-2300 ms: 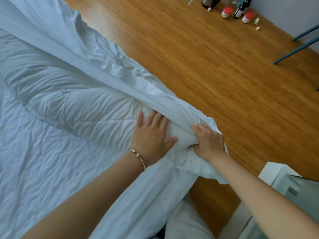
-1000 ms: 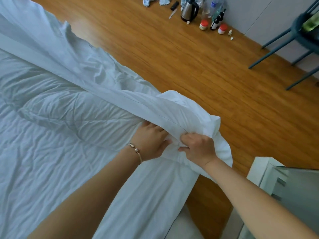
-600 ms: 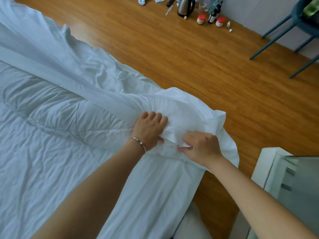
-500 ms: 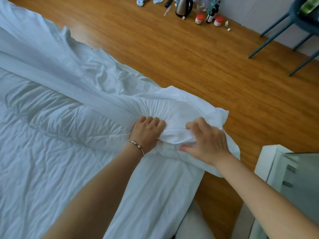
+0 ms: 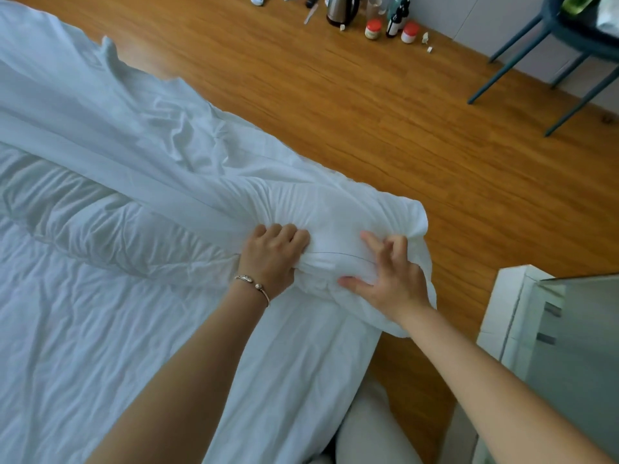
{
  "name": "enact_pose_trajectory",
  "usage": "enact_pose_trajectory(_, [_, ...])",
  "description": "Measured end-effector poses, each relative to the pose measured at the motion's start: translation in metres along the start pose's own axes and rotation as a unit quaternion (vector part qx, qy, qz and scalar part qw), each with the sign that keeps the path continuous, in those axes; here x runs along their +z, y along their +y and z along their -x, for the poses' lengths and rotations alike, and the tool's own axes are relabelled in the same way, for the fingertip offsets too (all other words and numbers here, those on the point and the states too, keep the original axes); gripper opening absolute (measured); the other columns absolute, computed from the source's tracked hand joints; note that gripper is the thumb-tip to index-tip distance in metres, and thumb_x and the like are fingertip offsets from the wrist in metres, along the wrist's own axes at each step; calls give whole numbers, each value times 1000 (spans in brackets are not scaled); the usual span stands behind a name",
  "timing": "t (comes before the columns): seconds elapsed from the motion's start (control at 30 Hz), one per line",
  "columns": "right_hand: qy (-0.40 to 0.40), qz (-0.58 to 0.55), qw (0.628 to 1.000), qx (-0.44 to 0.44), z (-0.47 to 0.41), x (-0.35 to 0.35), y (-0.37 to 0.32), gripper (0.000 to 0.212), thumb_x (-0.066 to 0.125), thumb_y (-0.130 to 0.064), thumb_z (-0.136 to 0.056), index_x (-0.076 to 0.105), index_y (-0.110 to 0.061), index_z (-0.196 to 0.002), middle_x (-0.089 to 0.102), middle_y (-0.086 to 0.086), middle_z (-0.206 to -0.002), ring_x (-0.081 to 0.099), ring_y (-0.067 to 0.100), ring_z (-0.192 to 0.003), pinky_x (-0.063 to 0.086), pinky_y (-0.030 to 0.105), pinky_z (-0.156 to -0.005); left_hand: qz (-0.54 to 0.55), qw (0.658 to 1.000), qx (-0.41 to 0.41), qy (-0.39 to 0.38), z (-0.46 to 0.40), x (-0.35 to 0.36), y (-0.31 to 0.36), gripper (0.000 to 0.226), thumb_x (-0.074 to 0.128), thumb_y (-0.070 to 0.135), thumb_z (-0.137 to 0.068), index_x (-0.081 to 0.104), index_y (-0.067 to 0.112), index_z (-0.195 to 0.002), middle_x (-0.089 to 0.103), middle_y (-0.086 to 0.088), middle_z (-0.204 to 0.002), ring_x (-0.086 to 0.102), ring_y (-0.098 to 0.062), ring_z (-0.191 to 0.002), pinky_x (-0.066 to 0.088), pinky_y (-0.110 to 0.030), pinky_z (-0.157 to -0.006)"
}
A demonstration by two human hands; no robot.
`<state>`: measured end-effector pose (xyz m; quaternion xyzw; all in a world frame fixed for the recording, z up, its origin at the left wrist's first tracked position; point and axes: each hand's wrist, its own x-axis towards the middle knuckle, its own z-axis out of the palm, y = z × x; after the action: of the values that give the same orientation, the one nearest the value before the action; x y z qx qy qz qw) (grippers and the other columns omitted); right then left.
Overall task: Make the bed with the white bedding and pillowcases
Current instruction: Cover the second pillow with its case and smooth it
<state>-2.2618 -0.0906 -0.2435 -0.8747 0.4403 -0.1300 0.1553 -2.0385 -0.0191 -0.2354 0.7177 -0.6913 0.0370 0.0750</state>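
- The white bedding (image 5: 140,182) is spread over the bed, its bunched corner (image 5: 348,222) raised at the bed's edge beside the wooden floor (image 5: 385,128).
- The left hand (image 5: 273,259), with a bracelet (image 5: 253,284) at the wrist, is curled into the gathered cloth on the corner's left side and grips it.
- The right hand (image 5: 390,279) is laid on the corner's right side, thumb and fingers spread and partly bent, pressing the fabric.
- The corner is held between the two hands.
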Motion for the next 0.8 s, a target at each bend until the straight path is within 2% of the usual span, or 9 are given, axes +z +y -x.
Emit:
enact_pose_trajectory(0.07, [-20,7,1000,1,5,12,-2,89,51,-79,-66,33,-28,-137,33,5,-108,52,20,-76,43,25,-43,15,996,-84,-7,14,-1,19,41,62,5,-45,53,14,-84,49,-2,-76,47,-27,-65,31,-33,-63])
enact_pose_trajectory(0.17, [-24,-17,1000,8,9,22,4,87,68,-64,-65,33,-26,-134,33,8,-107,54,26,-72,48,29,-41,156,970,-185,-35,36,-17,52,46,56,31,-50,53,15,-93,47,2,-90,41,-21,-83,27,-29,-81])
enact_pose_trajectory(0.23, [-28,-18,999,13,14,28,2,87,74,-58,-63,33,-24,-132,33,9,-107,53,25,-70,45,25,-43,282,934,-208,-74,31,-40,70,44,45,48,-64,62,24,-96,51,10,-99,39,-12,-96,27,-25,-90])
enact_pose_trajectory(0.3, [-18,-7,1000,16,19,34,1,90,82,-53,-58,36,-25,-130,33,9,-108,54,24,-68,47,25,-43,368,893,-254,-52,-3,-55,80,36,42,45,-81,67,21,-86,57,10,-96,48,-11,-96,41,-32,-88])
enact_pose_trajectory(0.4, [-18,-5,1000,15,24,39,5,99,92,-45,-46,40,-25,-129,32,9,-108,55,25,-68,52,28,-42,222,900,-370,53,-54,-32,91,29,50,18,-88,62,6,-112,58,-12,-122,50,-30,-119,40,-49,-103])
enact_pose_trajectory(0.5, [-19,-44,999,-16,26,36,16,96,89,-42,-48,39,-23,-128,33,7,-106,48,21,-73,50,26,-42,43,920,-387,45,-50,15,109,52,44,43,-93,53,13,-134,45,-17,-144,31,-35,-141,8,-64,-114])
enact_pose_trajectory(0.6, [-101,-140,984,-50,32,18,34,90,80,-41,-60,29,-39,-134,31,-2,-110,45,12,-79,52,26,-55,-15,926,-359,113,-31,32,116,50,44,52,-89,62,27,-127,49,-10,-143,36,-32,-139,13,-68,-110])
enact_pose_trajectory(0.67, [-177,-232,956,-34,31,-6,43,67,66,-46,-73,32,-49,-131,33,-14,-109,48,4,-73,51,23,-63,-22,914,-381,135,-28,37,120,47,43,49,-92,59,28,-131,48,-8,-144,35,-30,-140,16,-67,-110])
enact_pose_trajectory(0.8, [-107,-246,961,66,5,-20,40,52,50,-51,-95,29,-41,-141,45,-13,-112,52,4,-82,45,25,-68,5,849,-507,147,-42,43,140,46,33,38,-101,41,28,-145,33,-6,-154,22,-24,-145,15,-68,-110])
